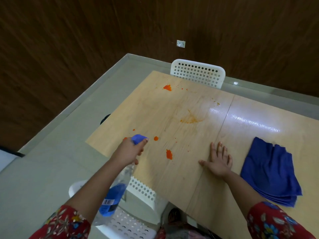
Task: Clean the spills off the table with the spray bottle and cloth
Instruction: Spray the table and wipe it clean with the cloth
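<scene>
Head view, items listed from the task's things outward.

1. Spray bottle (pixel 114 194): clear body part-filled with blue liquid, blue spray head. Held in the air over the near left edge of the table (pixel 259 118), head pointing toward the far side, body slanting back above the near chair (pixel 131 221).
2. Left hand (pixel 128 150): clenched round the bottle's neck, forefinger laid along the blue head.
3. Cloth (pixel 269 171): blue, folded in layers, lying flat on the table near its right front, touched by neither hand.
4. Right hand (pixel 218 161): released, palm down on the tabletop with fingers straight and spread, just left of the cloth and apart from it.
5. Spills: orange blob (pixel 169 154) between the two hands; small round spot (pixel 156 138) just beside the spray head; thin orange smear (pixel 191 119) at mid-table; blob with splatter (pixel 167 87) near the far edge.
6. Table: pale wood-grain top with a seam, glare on its right half.
7. Chairs: white, perforated; the second, the far chair (pixel 198 73), is against the far edge.
8. Sleeves: red floral, both forearms.
9. Surroundings: grey floor, dark wood-panel wall, white socket (pixel 180 43).
</scene>
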